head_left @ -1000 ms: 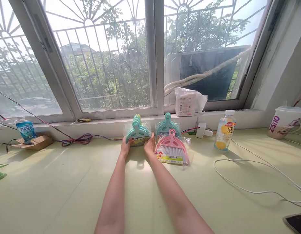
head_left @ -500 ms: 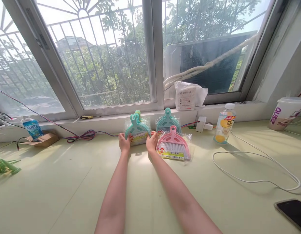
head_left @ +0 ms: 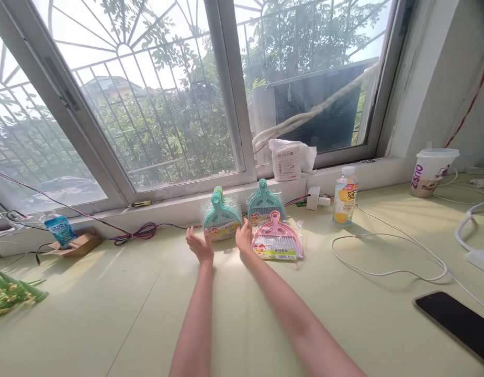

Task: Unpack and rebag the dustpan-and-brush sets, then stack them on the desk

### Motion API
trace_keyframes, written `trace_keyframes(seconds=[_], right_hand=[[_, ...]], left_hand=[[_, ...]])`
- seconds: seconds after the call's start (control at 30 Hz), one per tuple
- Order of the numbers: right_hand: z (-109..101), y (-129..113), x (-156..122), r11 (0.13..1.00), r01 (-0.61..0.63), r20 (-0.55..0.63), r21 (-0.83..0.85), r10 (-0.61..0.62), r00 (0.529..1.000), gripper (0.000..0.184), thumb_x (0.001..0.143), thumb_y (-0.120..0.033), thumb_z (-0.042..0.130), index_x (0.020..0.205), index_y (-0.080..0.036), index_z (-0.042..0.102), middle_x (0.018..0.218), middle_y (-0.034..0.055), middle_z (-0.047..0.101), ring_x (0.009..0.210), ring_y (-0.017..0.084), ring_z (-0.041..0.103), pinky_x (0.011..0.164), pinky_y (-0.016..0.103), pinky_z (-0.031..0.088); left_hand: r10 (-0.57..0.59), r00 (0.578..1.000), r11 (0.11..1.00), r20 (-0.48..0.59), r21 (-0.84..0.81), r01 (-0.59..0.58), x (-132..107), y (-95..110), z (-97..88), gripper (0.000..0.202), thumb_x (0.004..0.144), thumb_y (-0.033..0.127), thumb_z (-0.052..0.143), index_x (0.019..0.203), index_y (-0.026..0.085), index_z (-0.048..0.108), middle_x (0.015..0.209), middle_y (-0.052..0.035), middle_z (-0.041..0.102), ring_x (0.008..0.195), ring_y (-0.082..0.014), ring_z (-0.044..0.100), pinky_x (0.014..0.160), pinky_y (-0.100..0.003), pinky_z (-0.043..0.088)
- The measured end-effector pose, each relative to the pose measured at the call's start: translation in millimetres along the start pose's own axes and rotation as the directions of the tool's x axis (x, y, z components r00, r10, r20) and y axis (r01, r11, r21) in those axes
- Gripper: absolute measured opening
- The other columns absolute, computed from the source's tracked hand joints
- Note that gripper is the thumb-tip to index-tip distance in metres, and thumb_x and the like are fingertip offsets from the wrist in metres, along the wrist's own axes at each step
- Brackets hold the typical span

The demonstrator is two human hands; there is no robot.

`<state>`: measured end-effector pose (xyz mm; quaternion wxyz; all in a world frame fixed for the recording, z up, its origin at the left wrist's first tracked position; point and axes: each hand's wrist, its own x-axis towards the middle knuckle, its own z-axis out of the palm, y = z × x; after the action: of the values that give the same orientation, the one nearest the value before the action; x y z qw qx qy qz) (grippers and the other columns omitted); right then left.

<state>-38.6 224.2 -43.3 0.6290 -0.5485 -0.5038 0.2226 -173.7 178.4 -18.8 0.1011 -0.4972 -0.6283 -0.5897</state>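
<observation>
A stack of wrapped dustpan-and-brush sets (head_left: 222, 220), the front one green, stands upright against the low sill. My left hand (head_left: 200, 245) is at its left side, fingers spread and a gap showing between them and the stack. At the right side is my right hand (head_left: 245, 236), fingers raised and loosely apart; whether it still touches the wrapping I cannot tell. Just right of that hand a pink dustpan set (head_left: 277, 238) in clear plastic leans in front of another green dustpan set (head_left: 264, 201).
On the right are a drink bottle (head_left: 345, 196), a white cable (head_left: 367, 236), a phone (head_left: 457, 324) and a lidded cup (head_left: 432, 173). To the left lie bundled wires (head_left: 135, 234), a small cardboard box (head_left: 79, 245) with a blue packet (head_left: 60, 230), and green plants (head_left: 16, 296).
My left hand has come off the stack and its fingers have spread. The right hand has loosened at the other side. The view has shifted to the right.
</observation>
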Motion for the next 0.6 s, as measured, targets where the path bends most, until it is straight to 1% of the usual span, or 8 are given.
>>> trace_keyframes(seconds=[0.1, 0.2, 0.27, 0.37, 0.43, 0.47, 0.53, 0.6], right_hand=[[-21, -19, -28, 0.977, 0.210, 0.073, 0.023, -0.211, 0.975, 0.053, 0.087, -0.019, 0.038, 0.139, -0.014, 0.028, 0.143, 0.0173, 0.035, 0.138, 0.025, 0.027, 0.111, 0.047, 0.029], [-55, -43, -66, 0.907, 0.419, 0.168, 0.039, -0.419, 0.892, 0.056, 0.090, -0.015, 0.030, 0.145, -0.018, 0.020, 0.148, 0.0117, 0.029, 0.140, 0.020, 0.024, 0.112, 0.042, 0.030], [-84, -57, -91, 0.884, 0.467, 0.180, 0.014, -0.461, 0.869, 0.057, 0.089, -0.011, 0.029, 0.145, -0.021, 0.022, 0.147, 0.0097, 0.032, 0.139, 0.019, 0.026, 0.112, 0.041, 0.030], [-138, -72, -117, 0.881, 0.461, 0.196, -0.111, -0.435, 0.879, 0.055, 0.085, -0.007, 0.032, 0.137, -0.025, 0.036, 0.140, 0.0069, 0.042, 0.133, 0.019, 0.034, 0.109, 0.040, 0.032], [-184, -76, -127, 0.875, 0.421, 0.198, -0.241, -0.380, 0.903, 0.055, 0.083, -0.006, 0.036, 0.133, -0.026, 0.040, 0.137, 0.0066, 0.045, 0.131, 0.021, 0.036, 0.107, 0.042, 0.031], [-211, -76, -130, 0.864, 0.391, 0.190, -0.318, -0.346, 0.919, 0.054, 0.082, -0.007, 0.039, 0.133, -0.025, 0.040, 0.137, 0.0071, 0.045, 0.132, 0.022, 0.035, 0.107, 0.043, 0.030], [-274, -72, -136, 0.816, 0.308, 0.130, -0.488, -0.281, 0.951, 0.052, 0.082, -0.011, 0.044, 0.132, -0.023, 0.040, 0.139, 0.0095, 0.043, 0.134, 0.025, 0.032, 0.108, 0.046, 0.025], [-345, -63, -142, 0.732, 0.201, 0.041, -0.651, -0.231, 0.972, 0.050, 0.083, -0.020, 0.050, 0.133, -0.021, 0.039, 0.141, 0.0125, 0.041, 0.135, 0.028, 0.028, 0.109, 0.050, 0.018]], left_hand=[[0.066, 0.998, 0.997, -0.005, 0.034, -0.066, -22, 18, -24.7, 0.051, 0.092, 0.047, 0.038, 0.134, 0.019, 0.032, 0.140, -0.0185, 0.034, 0.132, -0.0316, 0.032, 0.104, -0.052, 0.029], [0.106, 0.994, 0.993, 0.029, 0.054, -0.108, -42, 34, -44.7, 0.048, 0.092, 0.044, 0.040, 0.132, 0.018, 0.034, 0.140, -0.0185, 0.034, 0.131, -0.0314, 0.033, 0.103, -0.051, 0.029], [0.121, 0.991, 0.990, 0.064, 0.064, -0.125, -57, 45, -56.9, 0.049, 0.091, 0.042, 0.042, 0.132, 0.018, 0.034, 0.140, -0.0187, 0.034, 0.130, -0.0317, 0.033, 0.103, -0.050, 0.030], [0.165, 0.970, 0.982, 0.179, 0.059, -0.178, -83, 65, -74.0, 0.049, 0.089, 0.039, 0.045, 0.132, 0.018, 0.034, 0.141, -0.0184, 0.035, 0.130, -0.0320, 0.034, 0.103, -0.050, 0.030], [0.225, 0.924, 0.969, 0.311, 0.029, -0.246, -103, 81, -82.6, 0.047, 0.088, 0.036, 0.047, 0.131, 0.019, 0.037, 0.141, -0.0176, 0.035, 0.130, -0.0319, 0.034, 0.104, -0.051, 0.029], [0.265, 0.886, 0.958, 0.382, -0.001, -0.286, -112, 89, -85.3, 0.046, 0.087, 0.034, 0.047, 0.130, 0.019, 0.038, 0.142, -0.0172, 0.035, 0.132, -0.0317, 0.033, 0.105, -0.051, 0.027], [0.352, 0.787, 0.929, 0.506, -0.083, -0.362, -130, 106, -86.0, 0.046, 0.086, 0.031, 0.048, 0.130, 0.020, 0.040, 0.144, -0.0161, 0.034, 0.135, -0.0308, 0.030, 0.108, -0.051, 0.022], [0.427, 0.692, 0.896, 0.583, -0.171, -0.409, -145, 123, -79.8, 0.049, 0.084, 0.028, 0.049, 0.131, 0.021, 0.041, 0.147, -0.0143, 0.033, 0.139, -0.0291, 0.023, 0.112, -0.050, 0.015]])
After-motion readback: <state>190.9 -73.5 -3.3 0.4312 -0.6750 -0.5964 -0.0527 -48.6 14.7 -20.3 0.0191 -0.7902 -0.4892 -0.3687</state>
